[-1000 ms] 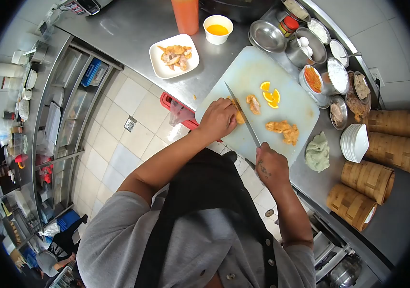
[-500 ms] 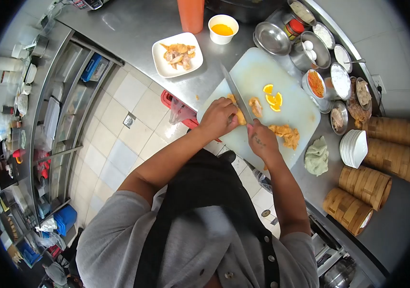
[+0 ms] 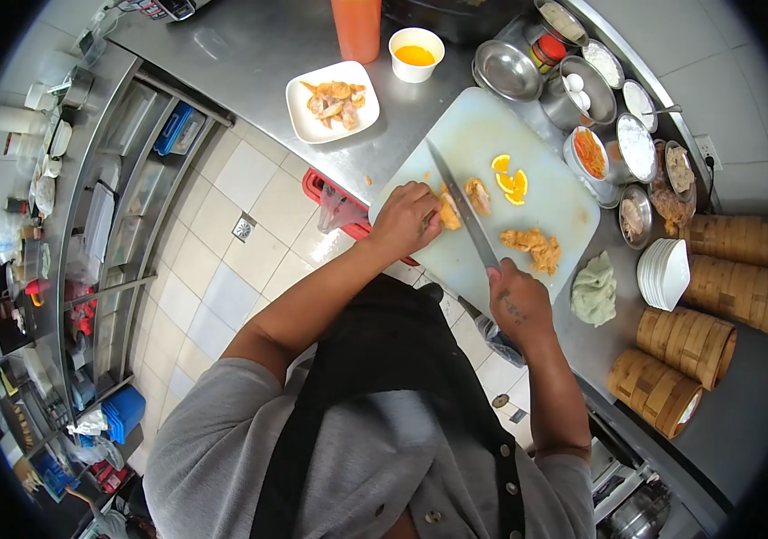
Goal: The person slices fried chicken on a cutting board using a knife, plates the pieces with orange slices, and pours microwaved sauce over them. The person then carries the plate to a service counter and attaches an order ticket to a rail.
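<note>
My right hand [image 3: 519, 301] is closed on the handle of a long knife [image 3: 462, 199], whose blade lies across the pale cutting board [image 3: 537, 144]. Left of the blade, my left hand [image 3: 408, 218] is closed, its fingertips pressed on a golden fried piece [image 3: 449, 211]. Just beyond the blade lies a cut piece [image 3: 478, 196] with a light inside. Orange slices [image 3: 512, 183] sit farther right, and more fried pieces [image 3: 535, 249] rest near the board's right side. A white square plate [image 3: 299, 112] behind my left hand holds several cut pieces.
An orange bottle [image 3: 356, 31] and a cup of yellow liquid [image 3: 414, 56] stand at the back. Metal bowls [image 3: 508, 72] line the right back. A green cloth [image 3: 594, 289], stacked white dishes [image 3: 662, 275] and bamboo steamers [image 3: 734, 292] are on the right.
My right hand has moved right and toward my body, drawing the knife back with it. The blade now shows beside the held piece. My left hand has barely moved.
</note>
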`<state>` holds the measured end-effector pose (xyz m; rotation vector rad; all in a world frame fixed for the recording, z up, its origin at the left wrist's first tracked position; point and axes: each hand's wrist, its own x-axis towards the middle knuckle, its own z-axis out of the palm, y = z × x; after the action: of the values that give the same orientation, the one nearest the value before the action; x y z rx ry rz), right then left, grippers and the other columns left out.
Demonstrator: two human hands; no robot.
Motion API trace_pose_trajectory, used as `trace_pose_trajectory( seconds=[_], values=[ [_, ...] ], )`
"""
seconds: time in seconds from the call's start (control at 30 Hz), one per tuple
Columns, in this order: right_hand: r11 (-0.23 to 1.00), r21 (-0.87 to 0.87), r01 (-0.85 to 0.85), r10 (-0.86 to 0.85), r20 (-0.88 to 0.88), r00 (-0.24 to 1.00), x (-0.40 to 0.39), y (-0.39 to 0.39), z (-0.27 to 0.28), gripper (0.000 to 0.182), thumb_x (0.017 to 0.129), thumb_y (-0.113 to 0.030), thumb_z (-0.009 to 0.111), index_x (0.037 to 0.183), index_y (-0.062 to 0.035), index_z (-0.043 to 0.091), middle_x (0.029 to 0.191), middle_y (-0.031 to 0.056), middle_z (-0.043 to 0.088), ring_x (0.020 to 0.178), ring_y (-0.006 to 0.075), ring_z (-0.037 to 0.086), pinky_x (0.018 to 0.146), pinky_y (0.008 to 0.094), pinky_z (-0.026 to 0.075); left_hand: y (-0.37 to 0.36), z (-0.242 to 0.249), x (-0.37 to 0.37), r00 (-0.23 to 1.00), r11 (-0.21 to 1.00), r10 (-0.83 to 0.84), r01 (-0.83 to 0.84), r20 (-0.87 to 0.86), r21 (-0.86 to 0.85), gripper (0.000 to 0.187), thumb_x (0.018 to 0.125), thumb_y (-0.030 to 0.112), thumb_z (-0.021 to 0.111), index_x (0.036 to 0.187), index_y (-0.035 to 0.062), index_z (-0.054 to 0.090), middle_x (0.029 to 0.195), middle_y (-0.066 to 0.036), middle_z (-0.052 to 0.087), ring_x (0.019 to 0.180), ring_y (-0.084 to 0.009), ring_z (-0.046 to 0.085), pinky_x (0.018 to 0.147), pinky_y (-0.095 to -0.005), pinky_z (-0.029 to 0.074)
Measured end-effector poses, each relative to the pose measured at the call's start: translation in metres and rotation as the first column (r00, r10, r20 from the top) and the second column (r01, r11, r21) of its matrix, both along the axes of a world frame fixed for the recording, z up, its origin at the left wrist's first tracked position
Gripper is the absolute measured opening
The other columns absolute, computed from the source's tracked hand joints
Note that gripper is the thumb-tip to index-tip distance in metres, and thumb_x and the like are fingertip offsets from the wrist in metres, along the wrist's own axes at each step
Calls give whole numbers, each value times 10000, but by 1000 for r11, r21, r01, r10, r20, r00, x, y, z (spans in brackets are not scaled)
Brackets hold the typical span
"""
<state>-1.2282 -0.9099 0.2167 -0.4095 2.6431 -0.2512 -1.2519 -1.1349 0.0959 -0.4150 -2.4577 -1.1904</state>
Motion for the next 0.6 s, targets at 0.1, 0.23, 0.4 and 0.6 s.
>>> trace_pose_trajectory(
  seconds=[0.1, 0.23, 0.4, 0.6],
  values=[
    [997, 40, -64, 61, 69, 996, 4, -1, 0, 258, 986, -242, 437, 922, -9, 529, 738, 216, 649, 721, 403, 651, 683, 488, 510, 1, 3, 0, 1000, 1000, -1, 1, 5, -8, 183, 677, 27, 677, 833, 49, 584, 819, -96, 566, 801, -300, 558, 724, -403, 456],
    [995, 48, -88, 85, 59, 995, 5, -7, 3, 237, 981, -221, 445, 912, -7, 519, 747, 213, 653, 723, 394, 657, 685, 483, 514, -1, 0, -1, 1000, 1000, -27, 27, 16, 2, 176, 677, 26, 677, 828, 50, 590, 805, -95, 562, 787, -297, 558, 712, -405, 462],
    [990, -54, -132, 133, 22, 991, -4, -8, -11, 212, 965, -208, 472, 924, -4, 518, 759, 217, 649, 728, 398, 651, 667, 492, 508, -1, 0, -7, 997, 998, -61, 59, 45, 35, 157, 682, 23, 671, 811, 49, 585, 786, -96, 553, 768, -296, 556, 688, -399, 469],
    [991, -128, -38, 30, -59, 998, -28, -42, -65, 234, 956, -243, 494, 913, -17, 536, 751, 227, 642, 717, 416, 634, 651, 508, 494, -7, 2, 1, 992, 998, -59, 60, 112, -4, 199, 692, 46, 667, 878, 51, 596, 854, -122, 568, 840, -321, 563, 730, -407, 473]
  ],
)
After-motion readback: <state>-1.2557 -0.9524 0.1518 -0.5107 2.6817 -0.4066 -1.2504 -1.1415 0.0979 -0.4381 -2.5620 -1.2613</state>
